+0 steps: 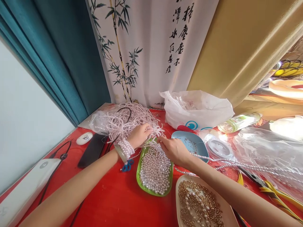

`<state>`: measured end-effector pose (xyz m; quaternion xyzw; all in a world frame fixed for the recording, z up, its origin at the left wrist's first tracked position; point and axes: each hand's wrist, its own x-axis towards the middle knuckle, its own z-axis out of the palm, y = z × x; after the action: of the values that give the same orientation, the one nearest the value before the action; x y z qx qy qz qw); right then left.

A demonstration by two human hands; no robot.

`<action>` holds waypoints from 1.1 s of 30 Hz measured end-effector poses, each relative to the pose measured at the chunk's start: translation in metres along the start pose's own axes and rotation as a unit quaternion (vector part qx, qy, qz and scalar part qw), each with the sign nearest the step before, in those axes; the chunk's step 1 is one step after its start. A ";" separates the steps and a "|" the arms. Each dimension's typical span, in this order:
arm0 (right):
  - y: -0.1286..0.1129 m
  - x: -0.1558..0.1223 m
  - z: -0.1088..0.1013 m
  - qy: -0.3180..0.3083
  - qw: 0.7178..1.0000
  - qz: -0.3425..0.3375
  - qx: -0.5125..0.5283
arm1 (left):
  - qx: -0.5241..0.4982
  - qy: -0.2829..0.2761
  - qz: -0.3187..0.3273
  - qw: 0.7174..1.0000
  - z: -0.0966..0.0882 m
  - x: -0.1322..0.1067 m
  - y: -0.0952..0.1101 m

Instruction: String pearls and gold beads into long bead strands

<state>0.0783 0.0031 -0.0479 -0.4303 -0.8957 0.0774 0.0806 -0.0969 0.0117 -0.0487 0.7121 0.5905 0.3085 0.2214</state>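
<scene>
Beads (155,170) fill the green tray (138,176), left hand (139,135) and right hand (174,150) near its far end, grips impossible to tell.

Behind the red tabletop (113,195) we see a teal curtain (63,56), a white bamboo-and-calligraphy hanging (153,47) and a gold curtain (227,47). To our left lie a black smartphone (92,152) and a long white box (27,192) beside a black cable (63,156); to our right, a clear bottle (241,122) on its side.
</scene>
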 end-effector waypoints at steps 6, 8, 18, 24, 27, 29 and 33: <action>-0.006 0.000 0.004 -0.010 1.000 0.004 0.002 | 0.002 0.025 -0.034 0.999 0.002 0.001 -0.010; -0.007 0.002 0.001 -0.003 1.000 0.018 0.012 | -0.023 0.020 -0.045 0.999 0.003 0.001 -0.012; -0.011 0.034 0.000 0.021 0.992 0.054 0.108 | -0.017 0.059 -0.017 0.998 0.006 0.008 -0.015; -0.009 0.030 -0.003 0.051 0.988 0.096 0.106 | -0.051 0.051 -0.017 0.997 0.003 0.005 -0.015; 0.000 0.018 -0.015 0.058 0.986 0.129 0.092 | -0.118 0.035 -0.025 0.992 0.001 0.004 -0.016; 0.011 0.007 -0.024 0.049 0.986 0.134 0.090 | -0.149 0.025 -0.029 0.988 0.000 0.003 -0.017; 0.038 -0.025 -0.041 -0.068 0.976 0.126 0.164 | -0.166 0.020 -0.025 0.986 -0.001 0.001 -0.019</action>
<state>0.1310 0.0096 -0.0178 -0.5145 -0.8128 0.2618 0.0783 -0.1110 0.0165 -0.0609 0.6445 0.5529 0.4109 0.3318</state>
